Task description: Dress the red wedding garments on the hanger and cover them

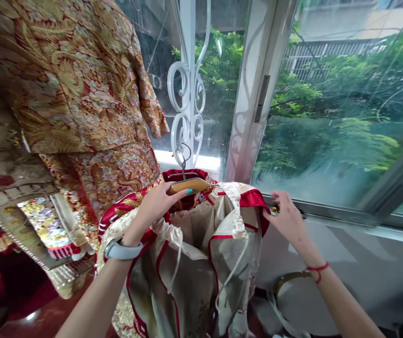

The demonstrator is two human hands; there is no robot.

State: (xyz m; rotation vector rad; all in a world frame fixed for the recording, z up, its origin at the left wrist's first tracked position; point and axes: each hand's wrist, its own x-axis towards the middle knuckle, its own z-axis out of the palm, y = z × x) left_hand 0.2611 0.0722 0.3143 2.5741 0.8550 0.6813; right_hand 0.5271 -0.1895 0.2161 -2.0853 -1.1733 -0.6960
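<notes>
My left hand (155,204) grips a wooden hanger (192,185), thumb lying along its front. The hanger's metal hook hangs on white scrollwork. From the hanger hangs a garment with a pale lining (194,277), red piping, gathered cream waist edges and dangling white drawstrings. A red and gold embroidered garment (125,204) shows behind it, partly hidden. My right hand (285,218) is at the lined garment's right end, fingers apart, thumb touching the edge of the red band (257,202). A small yellow and black piece beside the thumb is too small to name.
Gold and red embroidered clothes (81,84) hang close on the left. White scrolled ironwork (183,89) stands before the window (328,117), whose sill (363,227) runs to the right. A round pale object (300,300) stands low against the wall at right.
</notes>
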